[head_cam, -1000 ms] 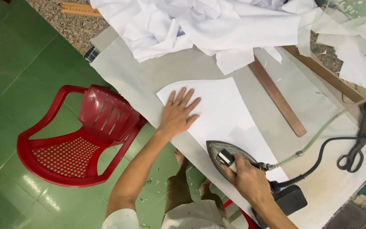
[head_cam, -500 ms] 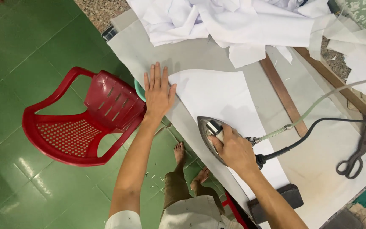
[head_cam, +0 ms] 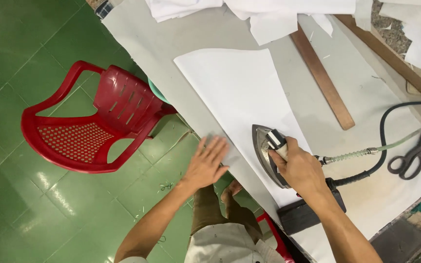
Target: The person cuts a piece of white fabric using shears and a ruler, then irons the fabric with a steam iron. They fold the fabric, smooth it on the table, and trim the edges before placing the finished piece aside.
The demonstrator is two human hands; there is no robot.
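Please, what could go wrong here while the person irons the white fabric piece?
The left hand lies flat on the white fabric piece at the table edge, close to the iron in the right hand; a slip might burn fingers. The black cord loops beside the scissors and might snag.

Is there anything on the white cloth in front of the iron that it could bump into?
Nothing visible. The iron, gripped by the right hand, sits on the white cloth, which lies bare ahead of its tip. The wooden ruler and scissors lie off to the side, and the left hand rests at the table edge.
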